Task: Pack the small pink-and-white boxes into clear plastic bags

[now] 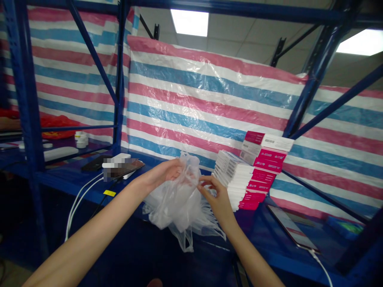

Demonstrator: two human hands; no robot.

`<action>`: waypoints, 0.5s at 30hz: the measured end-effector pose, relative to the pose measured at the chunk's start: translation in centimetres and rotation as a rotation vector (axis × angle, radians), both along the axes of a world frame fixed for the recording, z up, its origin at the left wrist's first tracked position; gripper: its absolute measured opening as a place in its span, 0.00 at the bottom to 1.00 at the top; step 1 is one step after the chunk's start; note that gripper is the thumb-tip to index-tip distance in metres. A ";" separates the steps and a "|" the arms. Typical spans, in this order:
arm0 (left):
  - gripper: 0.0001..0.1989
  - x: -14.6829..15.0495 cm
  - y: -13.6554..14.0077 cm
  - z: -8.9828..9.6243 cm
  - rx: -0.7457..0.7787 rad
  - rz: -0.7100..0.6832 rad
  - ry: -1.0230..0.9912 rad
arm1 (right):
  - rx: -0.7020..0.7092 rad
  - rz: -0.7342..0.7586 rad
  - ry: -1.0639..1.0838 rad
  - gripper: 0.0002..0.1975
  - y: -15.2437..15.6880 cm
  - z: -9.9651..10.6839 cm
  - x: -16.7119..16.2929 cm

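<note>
A thin, translucent white plastic bag (184, 203) hangs crumpled between my hands over the front of the blue shelf. My left hand (170, 170) is closed on its upper part, near the handles. From the other side, my right hand (214, 193) pinches the bag's edge between thumb and fingertips. Behind and below it spreads a bundle of more plastic bags (209, 221). Just beyond my right hand stand stacked small boxes, some white (229, 173) and some pink and white (263, 171).
A phone (295, 227) with a white cable lies on the shelf (257, 247) at right. Another phone (127, 168), a white device (115, 159) and cables are at left. Blue rack posts (25, 87) stand at both sides. Striped plastic sheeting (191, 95) hangs behind.
</note>
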State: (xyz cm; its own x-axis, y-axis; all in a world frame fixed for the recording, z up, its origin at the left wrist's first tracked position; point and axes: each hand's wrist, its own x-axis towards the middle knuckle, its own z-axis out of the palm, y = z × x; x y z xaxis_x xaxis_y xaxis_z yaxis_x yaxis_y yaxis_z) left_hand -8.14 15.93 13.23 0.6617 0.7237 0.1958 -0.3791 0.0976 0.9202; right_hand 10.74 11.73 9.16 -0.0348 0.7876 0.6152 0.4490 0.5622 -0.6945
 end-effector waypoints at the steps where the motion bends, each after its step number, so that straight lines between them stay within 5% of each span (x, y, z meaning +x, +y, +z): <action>1: 0.14 -0.1 0.2 0.0 -0.008 -0.032 0.009 | 0.016 0.000 -0.010 0.06 -0.1 -0.1 0.0; 9: 0.10 -0.1 0.9 -1.0 0.174 0.237 0.056 | 0.016 0.036 0.012 0.07 -0.8 -0.9 0.9; 15: 0.09 -1.6 0.2 -0.7 0.188 0.203 -0.035 | -0.010 0.004 0.124 0.09 -0.7 -1.6 2.5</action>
